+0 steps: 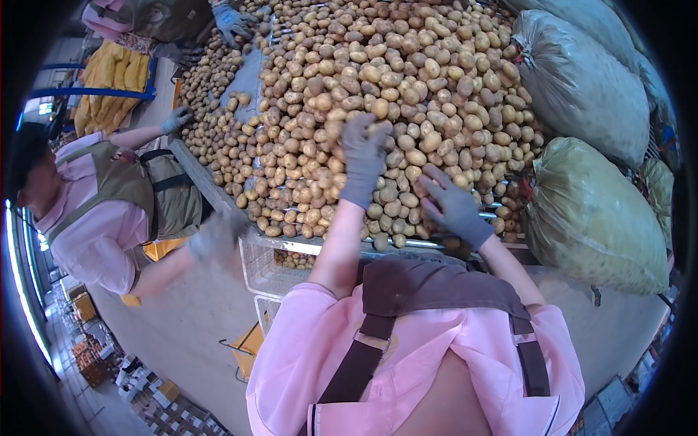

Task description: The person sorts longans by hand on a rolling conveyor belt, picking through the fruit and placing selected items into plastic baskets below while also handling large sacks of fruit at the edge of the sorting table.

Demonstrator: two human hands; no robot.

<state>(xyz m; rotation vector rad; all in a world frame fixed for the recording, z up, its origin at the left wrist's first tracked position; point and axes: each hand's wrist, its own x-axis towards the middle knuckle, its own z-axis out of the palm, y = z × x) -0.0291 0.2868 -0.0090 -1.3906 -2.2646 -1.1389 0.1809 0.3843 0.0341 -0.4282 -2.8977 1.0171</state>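
Note:
A broad heap of potatoes point(414, 82) covers a sorting table with metal rollers point(485, 215). My left hand point(362, 155), in a grey glove, reaches into the middle of the heap. Its fingers are bent around or over a potato; blur hides whether it grips one. Closer to the front edge, my right hand point(455, 210), also gloved in grey, rests against potatoes with its fingers spread. Some dirty, darker potatoes lie under and beside it. Potatoes partly hide the fingertips of both hands.
Full mesh sacks point(597, 218) and whitish sacks point(583, 87) line the right side. At left, a co-worker point(103, 201) has gloved hands near the table's metal edge point(204, 174); another person's gloved hand point(232, 22) is at the far end. A white plastic crate point(267, 267) stands below the front edge.

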